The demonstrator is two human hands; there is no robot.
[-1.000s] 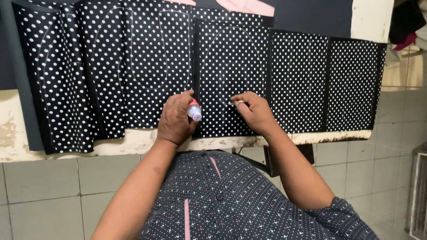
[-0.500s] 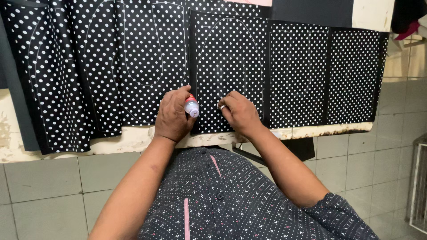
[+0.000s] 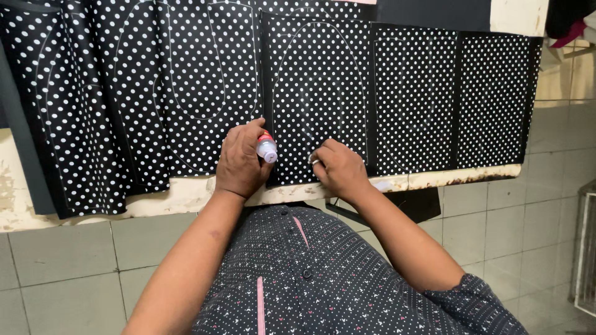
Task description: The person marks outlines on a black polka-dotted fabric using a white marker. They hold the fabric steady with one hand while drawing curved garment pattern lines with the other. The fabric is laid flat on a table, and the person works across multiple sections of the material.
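Fabric (image 3: 323, 93), black with white dots, lies in panels across my worktable (image 3: 186, 192), near its front edge, with pale oval outlines traced on it. Since a second ago the panels sit lower and closer under me, and both hands have slid a little along the front edge, so the work stays on this same panel. My left hand (image 3: 239, 162) is closed around a small bottle (image 3: 267, 147) with a red cap. My right hand (image 3: 338, 169) presses on the cloth, fingers curled, pinching something small and pale.
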